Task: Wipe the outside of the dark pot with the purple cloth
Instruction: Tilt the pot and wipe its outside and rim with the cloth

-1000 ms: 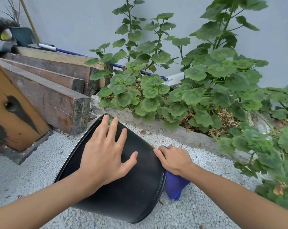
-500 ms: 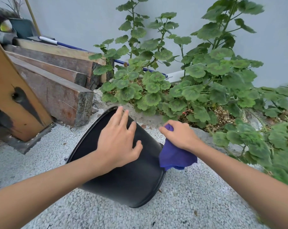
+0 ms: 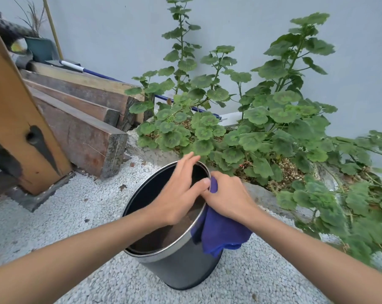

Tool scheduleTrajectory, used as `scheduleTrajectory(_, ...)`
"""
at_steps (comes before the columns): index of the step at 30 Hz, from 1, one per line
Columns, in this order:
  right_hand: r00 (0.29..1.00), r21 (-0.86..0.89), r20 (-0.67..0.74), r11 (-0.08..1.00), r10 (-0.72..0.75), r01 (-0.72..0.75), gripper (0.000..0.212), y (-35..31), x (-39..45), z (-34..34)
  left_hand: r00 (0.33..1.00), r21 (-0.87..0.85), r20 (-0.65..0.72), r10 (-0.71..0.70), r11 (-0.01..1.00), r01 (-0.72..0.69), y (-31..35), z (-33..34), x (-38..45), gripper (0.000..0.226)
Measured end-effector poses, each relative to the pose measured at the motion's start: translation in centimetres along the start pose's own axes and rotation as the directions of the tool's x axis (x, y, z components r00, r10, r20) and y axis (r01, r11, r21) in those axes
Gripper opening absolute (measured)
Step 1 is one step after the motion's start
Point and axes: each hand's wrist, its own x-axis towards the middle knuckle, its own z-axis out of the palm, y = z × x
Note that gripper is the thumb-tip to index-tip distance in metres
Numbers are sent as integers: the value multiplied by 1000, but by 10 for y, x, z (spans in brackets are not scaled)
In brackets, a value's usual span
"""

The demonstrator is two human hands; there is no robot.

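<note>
The dark pot (image 3: 181, 266) stands upright on white gravel, its open mouth facing me and a dusty brown bottom visible inside. My left hand (image 3: 177, 194) reaches across the opening, fingers resting on the far rim. My right hand (image 3: 227, 198) presses the purple cloth (image 3: 220, 233) against the pot's right outer wall just under the rim. The cloth hangs down the side. Its upper part is hidden under my right hand.
Geranium plants (image 3: 247, 128) fill a stone-edged bed right behind and to the right of the pot. Stacked wooden beams (image 3: 84, 132) and a leaning orange board (image 3: 14, 119) stand at the left. A blue-handled tool (image 3: 93, 72) lies against the grey wall. White gravel (image 3: 76, 211) covers the ground.
The pot has gone from lying tilted on its side to standing upright. My left hand shifted from the wall to the far rim. My right hand carried the cloth to the right side.
</note>
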Motion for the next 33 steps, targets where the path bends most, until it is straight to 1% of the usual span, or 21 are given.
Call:
scheduleTrajectory(1,1000,-15,-24,1000,-2,1,35,3,-4,2,997,194,-11,72,979,-69,-13,-5,-1,82)
scheduleTrajectory(2,999,-17,-44,1000,-2,1,27,5,-7,3,992,360,-21,128,926,-112,-27,-12,-3,78)
scheduleTrajectory(3,999,-18,-54,1000,2,-3,21,6,-8,5,987,483,-33,157,867,-122,-40,-18,-5,76)
scheduleTrajectory(4,998,-23,-55,1000,3,-4,16,5,-9,5,988,570,-53,145,817,-90,-51,-25,-7,75)
scheduleTrajectory(5,999,-40,-52,999,0,-2,15,4,-8,6,993,632,-76,91,775,-23,-60,-31,-9,74)
scheduleTrajectory(7,998,-90,-58,996,-9,4,16,1,-8,6,988,712,-126,-90,685,154,-76,-43,-16,68)
scheduleTrajectory(8,998,-116,-65,993,-15,7,16,-1,-9,5,970,726,-157,-185,645,240,-81,-49,-19,59)
scheduleTrajectory(10,997,-172,-70,985,-8,-4,19,-3,-11,3,921,733,-206,-330,571,369,-80,-56,-25,30)
scheduleTrajectory(11,998,-199,-68,980,3,-17,21,-4,-11,1,911,740,-210,-354,552,384,-81,-57,-26,25)
scheduleTrajectory(12,998,-218,-63,976,14,-28,22,-5,-11,-1,909,732,-211,-359,559,390,-82,-55,-27,26)
scheduleTrajectory(16,999,-224,-42,974,23,-32,20,-6,-8,-4,910,623,-230,-346,665,411,-83,-53,-27,30)
scheduleTrajectory(18,998,-222,-53,975,17,-28,20,-5,-6,-4,904,598,-241,-353,680,425,-79,-59,-25,32)
scheduleTrajectory(20,997,-206,-81,978,4,-21,22,-9,-2,-7,909,596,-271,-316,686,416,-74,-70,-21,32)
scheduleTrajectory(24,993,-105,-119,994,11,-24,25,-35,24,-8,900,643,-386,-201,641,419,-62,-115,0,27)
scheduleTrajectory(26,993,-65,-115,998,10,-18,22,-53,46,-2,880,644,-437,-185,619,450,-62,-140,12,29)
scheduleTrajectory(30,996,38,-62,998,59,-56,18,-84,80,24,852,658,-497,-167,567,495,-76,-173,27,27)
scheduleTrajectory(33,995,69,-30,993,99,-97,17,-102,99,43,851,679,-506,-143,542,495,-98,-188,32,25)
